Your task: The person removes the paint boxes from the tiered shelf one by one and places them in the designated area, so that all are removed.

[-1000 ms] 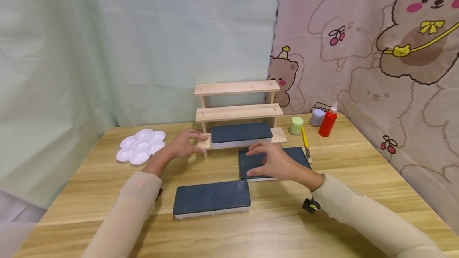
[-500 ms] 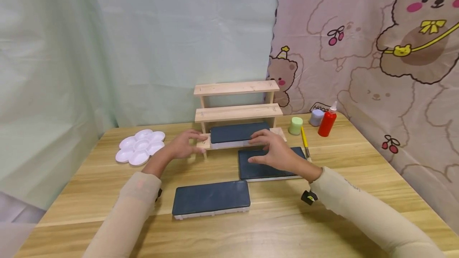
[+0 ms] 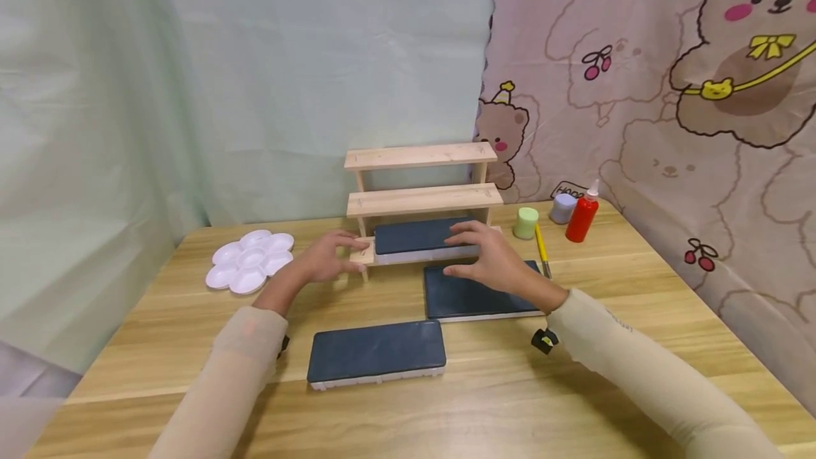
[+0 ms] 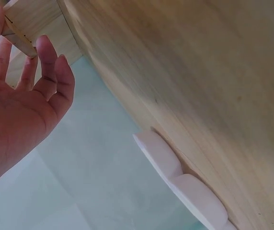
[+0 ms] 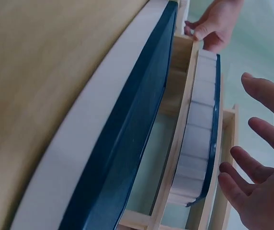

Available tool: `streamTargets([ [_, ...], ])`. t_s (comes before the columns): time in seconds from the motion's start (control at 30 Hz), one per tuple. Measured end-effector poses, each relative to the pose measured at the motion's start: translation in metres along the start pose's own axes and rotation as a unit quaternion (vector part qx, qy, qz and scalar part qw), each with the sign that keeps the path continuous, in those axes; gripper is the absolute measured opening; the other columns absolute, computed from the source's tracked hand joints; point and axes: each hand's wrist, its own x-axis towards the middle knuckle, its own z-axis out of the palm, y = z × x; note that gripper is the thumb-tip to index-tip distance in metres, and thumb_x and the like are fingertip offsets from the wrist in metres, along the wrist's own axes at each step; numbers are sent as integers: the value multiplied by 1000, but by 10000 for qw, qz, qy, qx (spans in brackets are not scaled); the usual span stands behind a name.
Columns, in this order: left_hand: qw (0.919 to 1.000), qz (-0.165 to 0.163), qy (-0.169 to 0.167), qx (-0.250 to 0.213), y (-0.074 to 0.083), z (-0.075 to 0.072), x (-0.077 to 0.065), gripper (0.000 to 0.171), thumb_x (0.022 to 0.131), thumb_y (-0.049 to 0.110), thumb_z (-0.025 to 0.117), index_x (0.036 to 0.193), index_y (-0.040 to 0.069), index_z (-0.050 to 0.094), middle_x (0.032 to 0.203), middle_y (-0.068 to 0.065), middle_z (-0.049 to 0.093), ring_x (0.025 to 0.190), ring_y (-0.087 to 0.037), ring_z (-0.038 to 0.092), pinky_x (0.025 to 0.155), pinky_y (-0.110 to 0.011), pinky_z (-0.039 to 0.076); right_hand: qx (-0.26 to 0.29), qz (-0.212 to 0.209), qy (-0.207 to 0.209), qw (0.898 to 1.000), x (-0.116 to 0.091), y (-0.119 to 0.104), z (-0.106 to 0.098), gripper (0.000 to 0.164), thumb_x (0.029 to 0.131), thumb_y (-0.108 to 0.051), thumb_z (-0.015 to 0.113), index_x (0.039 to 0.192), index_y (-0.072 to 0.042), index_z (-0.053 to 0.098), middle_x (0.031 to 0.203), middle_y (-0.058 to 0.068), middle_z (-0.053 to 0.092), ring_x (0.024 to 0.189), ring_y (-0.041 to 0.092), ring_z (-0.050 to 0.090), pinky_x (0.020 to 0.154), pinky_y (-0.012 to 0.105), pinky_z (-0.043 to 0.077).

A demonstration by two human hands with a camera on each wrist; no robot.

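A three-tier wooden step rack [image 3: 423,200] stands at the back of the table. A box with a dark blue lid and white base [image 3: 421,236] sits on its lowest step. My left hand [image 3: 328,257] grips the left end of that step with thumb and fingers. My right hand [image 3: 491,257] hovers in front of the box's right end, fingers spread and holding nothing; in the right wrist view a gap shows between fingers and box. A second dark-lidded box [image 3: 472,296] lies beneath the right hand. Nearer the front lies a third dark-lidded box [image 3: 376,353].
A white flower-shaped palette [image 3: 250,261] lies at the left. On the right stand a green jar [image 3: 526,224], a lavender jar [image 3: 563,209] and a red squeeze bottle [image 3: 583,217]. A yellow-handled brush [image 3: 542,246] lies beside the second box. Curtains hang behind the table.
My right hand has risen slightly and moved a little right and away from me, its fingers still spread. My left hand has stayed in place on the rack.
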Motion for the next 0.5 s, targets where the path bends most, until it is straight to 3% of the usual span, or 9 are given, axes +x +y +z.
streamTargets([
  [0.27, 10000, -60, -11, 10, 0, 0, 0, 51, 89, 24, 76, 135, 5, 62, 146, -26, 43, 136, -46, 37, 109, -60, 32, -99, 82, 19, 9999, 6, 13, -5, 48, 77, -26, 88, 118, -6, 72, 137, 16, 56, 122, 35, 56, 94, 50, 50],
  [0.5, 10000, -37, 4, 30, -2, 1, 2, 51, 89, 24, 76, 135, 6, 62, 145, -25, 44, 135, -45, 38, 109, -59, 33, -47, 211, -78, 9997, 12, 26, -9, 49, 76, -24, 88, 119, -5, 72, 139, 17, 55, 126, 36, 52, 98, 52, 47],
])
